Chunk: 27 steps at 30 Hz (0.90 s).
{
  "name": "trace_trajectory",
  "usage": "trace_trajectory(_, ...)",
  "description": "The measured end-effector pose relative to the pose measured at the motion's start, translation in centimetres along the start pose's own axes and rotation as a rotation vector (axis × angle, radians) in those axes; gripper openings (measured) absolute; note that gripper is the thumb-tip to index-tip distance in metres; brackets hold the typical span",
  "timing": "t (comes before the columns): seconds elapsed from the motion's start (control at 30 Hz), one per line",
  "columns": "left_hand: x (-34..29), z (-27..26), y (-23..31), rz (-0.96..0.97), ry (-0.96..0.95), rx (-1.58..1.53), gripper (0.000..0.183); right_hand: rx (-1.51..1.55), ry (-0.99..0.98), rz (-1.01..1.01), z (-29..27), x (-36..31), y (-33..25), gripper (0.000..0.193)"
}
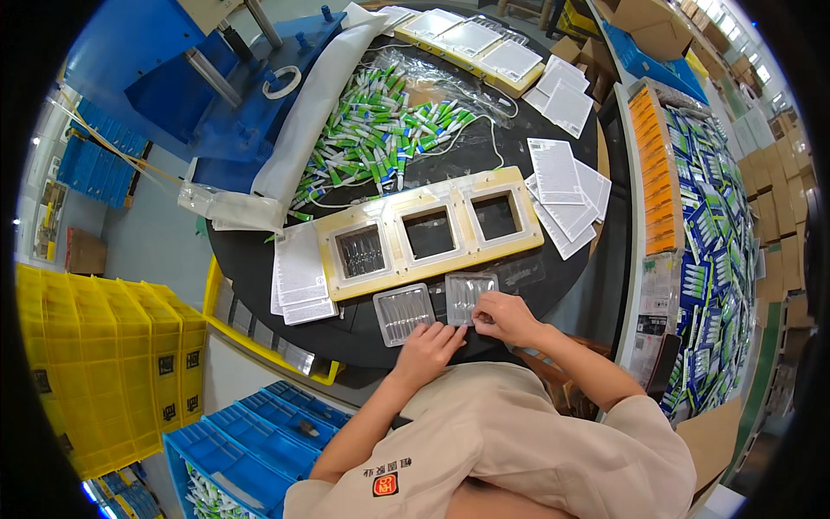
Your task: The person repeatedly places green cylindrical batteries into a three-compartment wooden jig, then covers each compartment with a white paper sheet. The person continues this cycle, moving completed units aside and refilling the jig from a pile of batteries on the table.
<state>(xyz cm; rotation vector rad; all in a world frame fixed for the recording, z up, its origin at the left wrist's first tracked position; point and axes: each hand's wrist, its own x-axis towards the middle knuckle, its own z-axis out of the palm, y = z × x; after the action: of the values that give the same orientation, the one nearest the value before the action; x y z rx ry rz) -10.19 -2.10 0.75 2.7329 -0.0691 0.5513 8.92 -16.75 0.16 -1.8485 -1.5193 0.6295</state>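
Note:
Two clear plastic blister trays with long molded hollows lie side by side near the round black table's front edge: a left blister tray (404,315) and a right blister tray (471,287). My left hand (427,353) rests with its fingers stretched out at the near corner of the left tray, reaching toward the right one. The fingers of my right hand (508,318) are closed at the right tray's near right corner. Just beyond lies a yellow-rimmed fixture (394,235) with three square windows. A clear blister tray (361,253) sits in its left window; the other two show black.
Behind the fixture is a pile of green-and-white tubes (389,130). White printed cards (298,268) lie left, more cards (566,195) right. A second fixture (467,43) stands at the back. A blue machine (251,78) is at far left, yellow crates (112,363) near left.

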Motion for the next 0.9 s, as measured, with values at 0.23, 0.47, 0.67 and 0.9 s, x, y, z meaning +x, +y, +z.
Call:
trace_trajectory(0.23,-0.2,2.0,0.9,-0.054,0.043,0.117,0.038,-0.089,-0.018,-0.001,-3.4,0.6,-1.7,0.008)
trace_trajectory(0.47,-0.8,5.1,2.0,-0.163,0.074,0.117,0.037,-0.251,0.400,-0.225,-6.3,5.0,-1.7,0.014)
trace_trajectory(0.67,2.9,5.6,0.3,0.111,-0.081,0.015,0.021,-0.421,0.086,-0.299,1.4,12.9,2.5,0.013)
trace_trajectory(0.9,3.7,4.8,-1.2,0.057,-0.327,-0.037,0.012,-0.464,0.012,-0.333,2.1,15.9,5.4,0.018)
